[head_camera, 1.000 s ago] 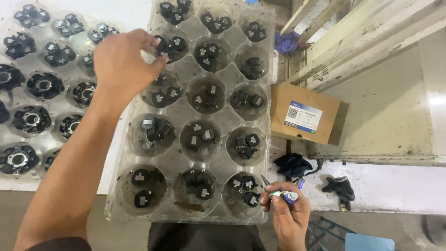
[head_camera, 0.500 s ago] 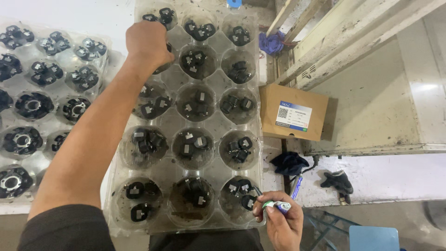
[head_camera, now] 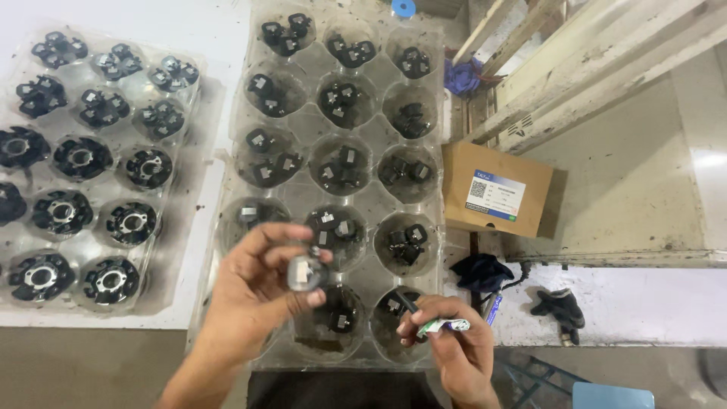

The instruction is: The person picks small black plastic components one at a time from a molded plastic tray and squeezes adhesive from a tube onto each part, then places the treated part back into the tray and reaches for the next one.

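Between the fingertips of the left hand (head_camera: pixel 254 291), a small black part (head_camera: pixel 307 273) with a pale, silvery face is pinched by thumb and curled fingers, held just above the lower cups of the clear plastic tray (head_camera: pixel 435 98). Its pale face is turned up toward the camera; the part looks squat, and no long axis can be told. Right hand (head_camera: pixel 454 344), low and to the right, is clenched around a marker pen (head_camera: pixel 443 326) with a white and green barrel, its dark tip pointing up and left toward the part. Cups of the tray hold similar black parts in small groups. A second tray (head_camera: pixel 193 76) of larger black ring-shaped parts lies to the left; a cardboard box (head_camera: pixel 492 189) sits to the right.
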